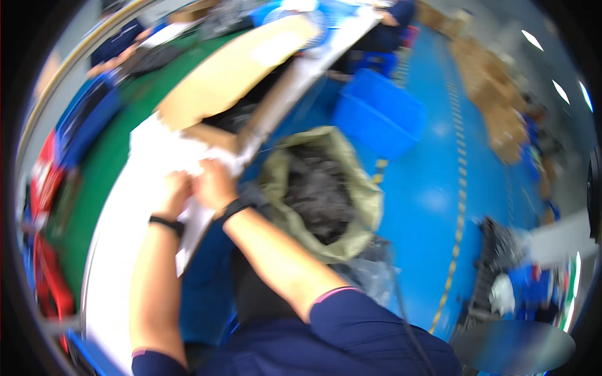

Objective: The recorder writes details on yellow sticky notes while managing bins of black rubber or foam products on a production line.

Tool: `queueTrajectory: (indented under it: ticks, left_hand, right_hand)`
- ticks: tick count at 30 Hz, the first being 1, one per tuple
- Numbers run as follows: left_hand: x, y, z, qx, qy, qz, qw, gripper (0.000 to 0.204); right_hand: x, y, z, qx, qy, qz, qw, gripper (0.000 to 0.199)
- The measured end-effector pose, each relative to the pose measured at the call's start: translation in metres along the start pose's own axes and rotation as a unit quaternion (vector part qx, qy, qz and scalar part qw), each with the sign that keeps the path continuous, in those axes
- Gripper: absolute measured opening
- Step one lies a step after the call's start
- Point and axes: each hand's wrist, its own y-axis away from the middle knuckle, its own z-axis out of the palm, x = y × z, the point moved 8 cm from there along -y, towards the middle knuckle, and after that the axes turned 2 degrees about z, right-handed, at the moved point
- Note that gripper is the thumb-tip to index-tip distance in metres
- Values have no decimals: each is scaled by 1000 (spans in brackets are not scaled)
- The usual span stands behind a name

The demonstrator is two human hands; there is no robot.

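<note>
My left hand and my right hand are close together above the long white table. Fingers curl inward on both hands, and motion blurs them. Something thin and white, overexposed, lies right at the fingertips; what is pinched there cannot be made out. Just beyond the hands stands an open cardboard box with dark contents, its broad tan flap folded out. Each wrist wears a dark band.
Right of the table, an olive woven sack stands open, full of dark pieces. Behind it is a blue bin. Clear plastic lies by the sack. Co-workers' hands show at the far left. Cartons line the right.
</note>
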Motion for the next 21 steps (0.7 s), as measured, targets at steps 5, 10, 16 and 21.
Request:
queueTrajectory:
  ticks: [5,10,16,21]
  left_hand:
    - [35,9,52,85,292,-181,936,14]
    - [57,41,36,107,228,-222,942,21]
    - [79,58,-1,87,48,-187,977,39]
    - [133,101,-22,100,168,-125,973,57]
  right_hand:
    - [1,-1,-31,18,72,-98,992,14]
    - [-5,14,-22,3,72,-76,995,9]
    - [-9,10,-16,-24,96,-50,994,19]
    - [-20,6,-20,-18,79,-99,992,39]
